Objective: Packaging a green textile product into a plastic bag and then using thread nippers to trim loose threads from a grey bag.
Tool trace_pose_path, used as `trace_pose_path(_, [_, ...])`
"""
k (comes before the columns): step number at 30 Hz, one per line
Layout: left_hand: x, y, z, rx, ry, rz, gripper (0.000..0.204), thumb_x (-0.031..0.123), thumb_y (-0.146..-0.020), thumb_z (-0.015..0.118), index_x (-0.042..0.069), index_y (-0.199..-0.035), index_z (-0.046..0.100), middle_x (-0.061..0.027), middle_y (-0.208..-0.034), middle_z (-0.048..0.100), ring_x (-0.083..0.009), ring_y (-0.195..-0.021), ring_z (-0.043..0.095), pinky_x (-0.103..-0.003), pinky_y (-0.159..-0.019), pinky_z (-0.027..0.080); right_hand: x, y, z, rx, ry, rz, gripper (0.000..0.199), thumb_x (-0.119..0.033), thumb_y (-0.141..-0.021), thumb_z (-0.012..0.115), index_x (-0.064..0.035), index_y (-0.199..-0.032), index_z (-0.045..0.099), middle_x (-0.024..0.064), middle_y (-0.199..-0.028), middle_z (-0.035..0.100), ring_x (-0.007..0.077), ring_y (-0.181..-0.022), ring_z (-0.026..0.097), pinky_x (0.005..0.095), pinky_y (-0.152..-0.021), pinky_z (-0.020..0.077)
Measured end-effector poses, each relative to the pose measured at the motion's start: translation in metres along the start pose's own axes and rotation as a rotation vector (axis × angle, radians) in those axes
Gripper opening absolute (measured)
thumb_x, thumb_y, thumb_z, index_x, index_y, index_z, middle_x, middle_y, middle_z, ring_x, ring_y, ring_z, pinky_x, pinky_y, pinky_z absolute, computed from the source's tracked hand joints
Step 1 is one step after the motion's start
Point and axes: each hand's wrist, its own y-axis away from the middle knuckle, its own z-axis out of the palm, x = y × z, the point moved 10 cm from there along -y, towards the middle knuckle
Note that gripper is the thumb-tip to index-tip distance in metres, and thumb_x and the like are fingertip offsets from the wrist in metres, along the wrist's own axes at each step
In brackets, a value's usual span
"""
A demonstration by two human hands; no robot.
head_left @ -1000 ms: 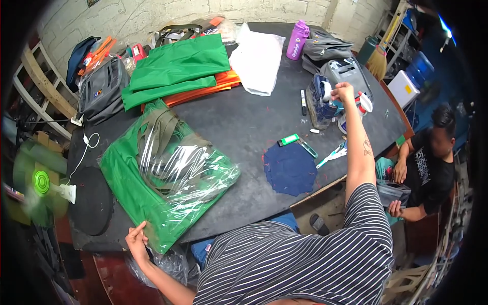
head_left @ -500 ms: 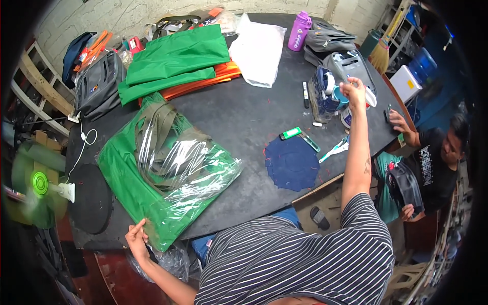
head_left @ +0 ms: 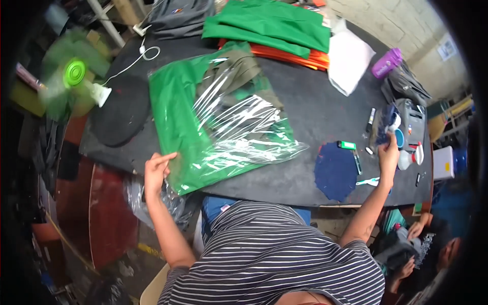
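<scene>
Folded green fabric [head_left: 173, 96] with olive webbing straps [head_left: 231, 76] lies in a clear plastic bag [head_left: 254, 134] on the dark table. At the bag's near left corner is my left hand [head_left: 156, 173], its index finger stretched over the edge and its other fingers partly bent. My right hand [head_left: 388, 155] is at the table's right side, fingertips drawn together beside a blue tape roll [head_left: 399, 137] and a clear container [head_left: 380, 129]; whatever lies between them is too small to make out. A navy fabric disc [head_left: 335, 172] lies left of that hand.
Green and orange folded fabric [head_left: 269, 28], a white plastic packet [head_left: 348, 58], a purple bottle [head_left: 386, 63] and grey bags [head_left: 409, 84] line the back. A green cutter [head_left: 357, 162] and a marker [head_left: 371, 119] lie at right. A fan [head_left: 75, 72] spins at left. Another person's hand [head_left: 406, 267] handles a dark item.
The view has swung, shifting the table's contents. My right arm has drawn back and bent, its hand lower beside the tape rolls. My left hand stays at the bag's corner, index finger now straighter.
</scene>
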Motion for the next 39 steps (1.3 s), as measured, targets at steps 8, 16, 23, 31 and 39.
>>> trace_pose_path(8, [-0.002, -0.002, -0.001, -0.016, 0.017, -0.007, 0.033, -0.009, -0.084, 0.047, 0.004, -0.101, 0.071, 0.0027, -0.074, 0.039, -0.0045, -0.055, 0.044, -0.018, -0.049, 0.033, -0.295, 0.219, 0.034, -1.243, -1.385, -0.527, 0.059, 0.01, -0.074, 0.068, -0.0022, -0.128, 0.049, 0.008, -0.093, 0.062, 0.0119, -0.08, 0.061, 0.0276, -0.077, 0.0497])
trace_pose_path(16, [-0.005, 0.003, -0.005, -0.012, 0.0, -0.01, 0.03, -0.007, -0.086, 0.049, 0.005, -0.102, 0.071, 0.0021, -0.073, 0.04, -0.0049, -0.056, 0.045, -0.019, -0.048, 0.033, -0.349, 0.22, 0.08, -1.008, -1.615, -0.567, 0.061, 0.011, -0.075, 0.066, -0.0004, -0.13, 0.043, 0.0087, -0.101, 0.054, 0.0146, -0.089, 0.055, 0.0283, -0.082, 0.0477])
trace_pose_path(23, [-0.002, 0.002, -0.001, -0.009, -0.011, -0.017, 0.034, -0.008, -0.082, 0.05, 0.009, -0.102, 0.072, 0.0021, -0.073, 0.041, -0.0065, -0.059, 0.046, -0.019, -0.054, 0.038, -0.448, 0.246, 0.105, -1.046, -1.5, -0.55, 0.057, 0.012, -0.075, 0.06, -0.0029, -0.127, 0.042, 0.0089, -0.098, 0.055, 0.0132, -0.082, 0.057, 0.0279, -0.078, 0.0493])
trace_pose_path(31, [-0.007, 0.002, -0.002, -0.034, 0.026, -0.055, 0.037, -0.011, -0.083, 0.047, 0.008, -0.103, 0.072, 0.0016, -0.078, 0.04, -0.0056, -0.059, 0.046, -0.018, -0.054, 0.037, -0.482, 0.248, 0.116, -0.694, -0.994, -0.907, 0.066, 0.01, -0.067, 0.058, -0.007, -0.129, 0.041, 0.0163, -0.096, 0.053, 0.0334, -0.088, 0.055, 0.0416, -0.083, 0.0404])
trace_pose_path(39, [-0.004, 0.002, -0.001, -0.027, 0.032, -0.059, 0.038, -0.011, -0.083, 0.046, 0.008, -0.103, 0.072, 0.0019, -0.078, 0.04, -0.0056, -0.059, 0.045, -0.017, -0.053, 0.037, -0.492, 0.24, 0.101, -0.307, -0.723, -1.007, 0.058, -0.006, -0.068, 0.07, -0.0087, -0.121, 0.047, 0.0043, -0.083, 0.058, 0.026, -0.091, 0.049, 0.0416, -0.082, 0.0314])
